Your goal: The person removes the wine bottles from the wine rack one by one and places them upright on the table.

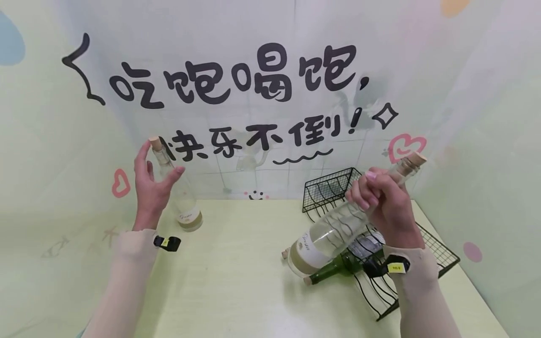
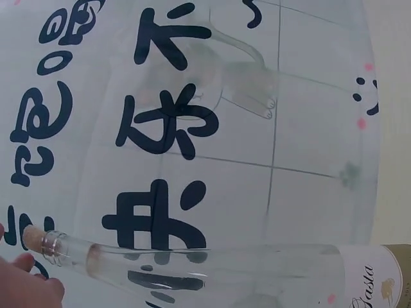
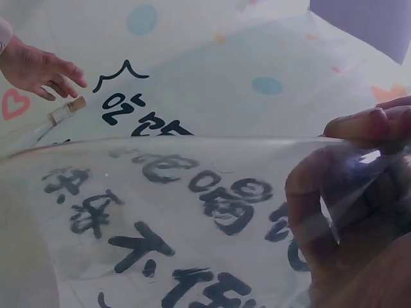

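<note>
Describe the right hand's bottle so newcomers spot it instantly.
On the right of the table sits a black wire rack. There, the right hand grips a corked bottle. It is clear, unlike the green bottle, and tilted, unlike the standing bottle.

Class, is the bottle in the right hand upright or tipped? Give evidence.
Tipped: the bottle slants in the right hand, its cork upper right, its base lower left in the head view.

The tabletop [image 1: 236,267] is pale. A corked bottle [image 1: 183,203] stands near its rear left corner. A black wire rack [image 1: 324,188] sits towards the right edge.
</note>
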